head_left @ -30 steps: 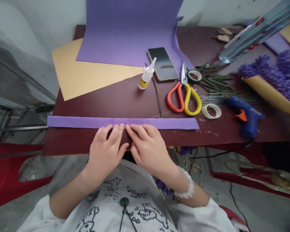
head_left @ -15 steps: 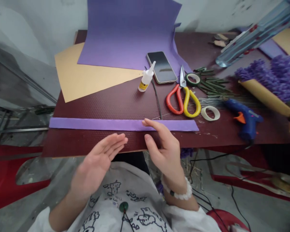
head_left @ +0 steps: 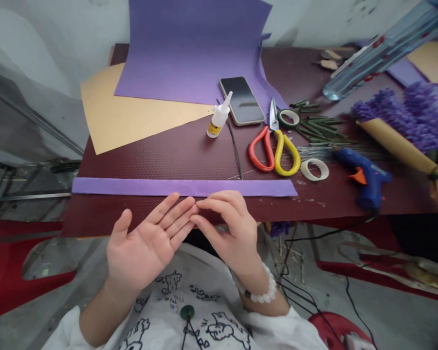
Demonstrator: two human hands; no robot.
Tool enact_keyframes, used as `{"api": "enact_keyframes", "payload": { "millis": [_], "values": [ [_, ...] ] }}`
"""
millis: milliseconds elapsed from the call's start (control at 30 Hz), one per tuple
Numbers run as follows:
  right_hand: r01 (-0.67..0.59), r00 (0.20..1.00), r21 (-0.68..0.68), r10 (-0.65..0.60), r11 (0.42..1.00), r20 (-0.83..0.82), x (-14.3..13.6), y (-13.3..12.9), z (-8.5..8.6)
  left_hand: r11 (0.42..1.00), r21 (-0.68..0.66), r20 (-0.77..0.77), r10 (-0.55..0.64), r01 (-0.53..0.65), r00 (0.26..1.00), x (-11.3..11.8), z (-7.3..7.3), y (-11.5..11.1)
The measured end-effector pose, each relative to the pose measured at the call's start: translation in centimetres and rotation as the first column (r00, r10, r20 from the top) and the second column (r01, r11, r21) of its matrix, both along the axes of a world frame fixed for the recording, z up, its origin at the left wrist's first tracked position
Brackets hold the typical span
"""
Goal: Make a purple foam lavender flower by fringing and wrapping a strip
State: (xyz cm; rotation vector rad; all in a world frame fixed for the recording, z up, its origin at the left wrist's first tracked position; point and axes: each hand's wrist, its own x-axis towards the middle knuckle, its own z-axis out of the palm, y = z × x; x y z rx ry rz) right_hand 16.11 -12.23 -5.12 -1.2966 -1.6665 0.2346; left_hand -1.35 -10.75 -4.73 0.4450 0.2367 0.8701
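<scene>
My left hand (head_left: 146,248) is turned palm up, fingers stretched out and thumb apart, with nothing lying on it. My right hand (head_left: 229,228), with a white beaded bracelet (head_left: 264,290) at the wrist, pinches thumb and forefinger at the left fingertips. Whether something tiny is between them, I cannot make out. Just beyond both hands a long folded strip of purple paper (head_left: 131,187) lies flat along the table's front. Neither hand visibly holds it.
Behind the strip stand a glue bottle (head_left: 218,119), a phone (head_left: 243,101) and red-and-yellow scissors (head_left: 273,146). Tape rolls (head_left: 315,169), green stem pieces (head_left: 319,127), a blue glue gun (head_left: 368,177) and purple flowers (head_left: 409,114) lie right. Purple sheet (head_left: 193,53) and tan paper (head_left: 131,116) lie behind.
My right hand has come off the purple strip and moved left to meet my left fingertips. My left hand has turned its palm up, its thumb now spread.
</scene>
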Motion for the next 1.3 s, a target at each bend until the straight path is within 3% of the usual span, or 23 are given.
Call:
{"api": "enact_keyframes", "payload": {
  "millis": [167, 267, 367, 500, 733, 967, 1067, 1200, 1300],
  "values": [
    [-0.044, 0.995, 0.146, 0.030, 0.988, 0.095, 0.9, 0.0, -0.1, 0.998, 0.016, 0.012, -0.057, 0.057, 0.998, -0.2, -0.2, -0.1],
    [-0.004, 1.000, 0.057, 0.003, 0.998, 0.016, 1.3, -0.1, 0.4, 0.994, 0.083, -0.091, -0.069, 0.076, 0.993, -0.2, -0.3, -0.1],
    [-0.051, 0.997, -0.048, 0.048, 0.998, -0.058, 1.1, -0.1, 0.9, 0.983, 0.171, -0.266, -0.025, 0.072, 0.964, -0.2, -0.4, -0.2],
    [-0.081, 0.991, -0.089, 0.071, 0.993, -0.114, 0.4, -0.1, 1.1, 0.960, 0.261, -0.413, 0.020, 0.097, 0.911, 0.0, -0.4, -0.4],
    [-0.151, 0.964, -0.151, 0.111, 0.977, -0.242, -0.4, -0.5, 0.8, 0.939, 0.332, -0.307, 0.022, 0.085, 0.951, 0.2, -0.5, -0.7],
    [-0.165, 0.948, -0.141, 0.117, 0.976, -0.298, -0.3, -0.7, 0.6, 0.909, 0.403, -0.350, 0.050, 0.102, 0.935, 0.3, -0.8, -0.8],
    [-0.104, 0.937, -0.107, 0.061, 0.989, -0.345, 0.2, -0.9, 0.3, 0.897, 0.433, -0.398, 0.100, 0.091, 0.912, 0.2, -0.9, -0.7],
    [0.071, 0.906, -0.081, -0.098, 0.994, -0.413, 1.9, -1.9, -0.5, 0.904, 0.428, -0.460, 0.238, -0.021, 0.855, -0.1, -1.0, -0.6],
    [0.187, 0.943, -0.212, -0.236, 0.959, -0.236, 4.3, -3.6, -0.9, 0.898, 0.420, -0.501, 0.348, -0.129, 0.793, 0.0, -1.1, -0.4]
  ]
}}
